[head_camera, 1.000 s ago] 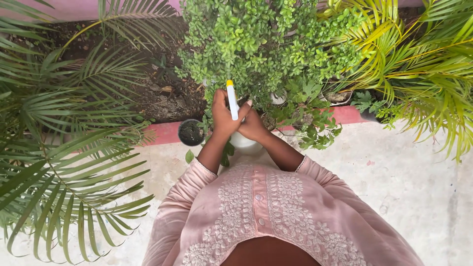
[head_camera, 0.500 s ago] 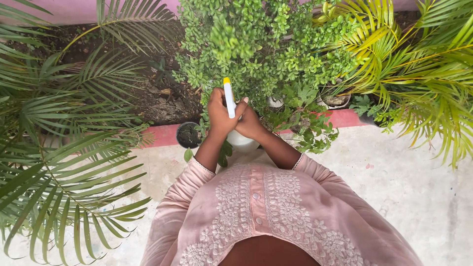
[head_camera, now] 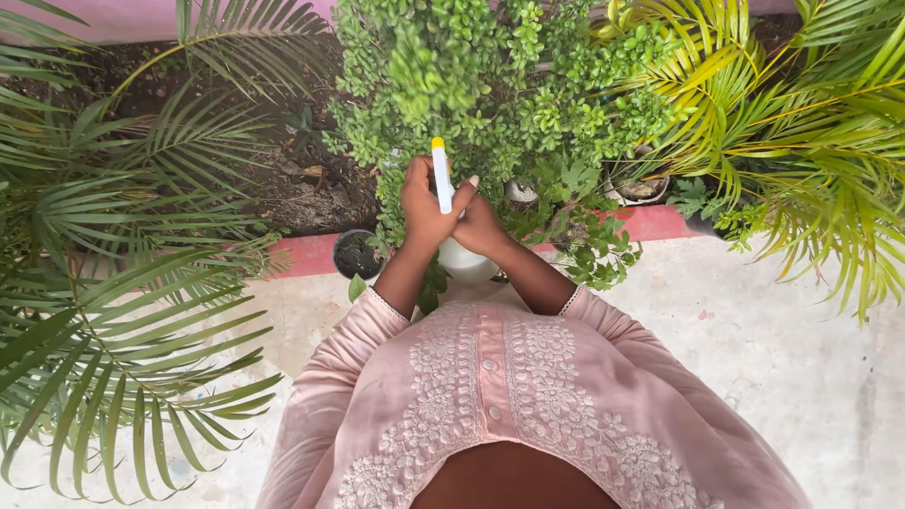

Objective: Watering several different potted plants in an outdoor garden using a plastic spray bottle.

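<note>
Outdoors, concrete floor (head_camera: 773, 358) beside palm fronds (head_camera: 123, 311)

Illumination was bright, diffuse daylight. Shadows on the concrete floor (head_camera: 773, 349) were soft and faint. Focus was sharp centrally; the palm fronds (head_camera: 113, 358) curved slightly at the frame edges.

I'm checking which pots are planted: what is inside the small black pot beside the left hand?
The small black pot shows dark soil with no clear plant of its own. Green leaves overlap its right edge near the left hand, hiding that part.
</note>
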